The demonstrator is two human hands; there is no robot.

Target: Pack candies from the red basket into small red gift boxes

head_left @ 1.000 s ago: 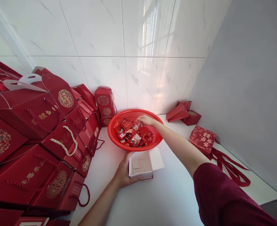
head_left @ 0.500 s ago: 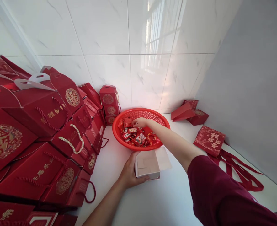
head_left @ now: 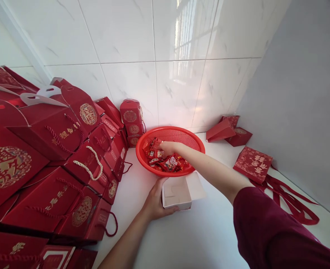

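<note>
The right hand [head_left: 167, 148] is down in the red basket [head_left: 191, 135], fingers curled into the heap of wrapped candies [head_left: 170, 163]. Whether they have closed on any cannot be told from here. The left hand [head_left: 155, 201] grips the near-left corner of the small white box [head_left: 177, 194], thumb along its front wall, mouth open and upward. The box sits just beside the basket's near rim, its 1 loose flap lying to the right of the fingers.

A clean pick, by my judgement, means pinching from the top of the heap rather than digging, and lifting over the low rim. The left hand should keep the box flat on the white table [head_left: 206, 235].

Room is tight to the left of the left fingers, where stacked red gift bags [head_left: 55, 179] with cord handles crowd close. To the right of the right arm the table is freer. Folded red cartons [head_left: 223, 130], a flat red card [head_left: 253, 164] and ribbons [head_left: 289, 203] lie well apart toward the grey wall.
</note>
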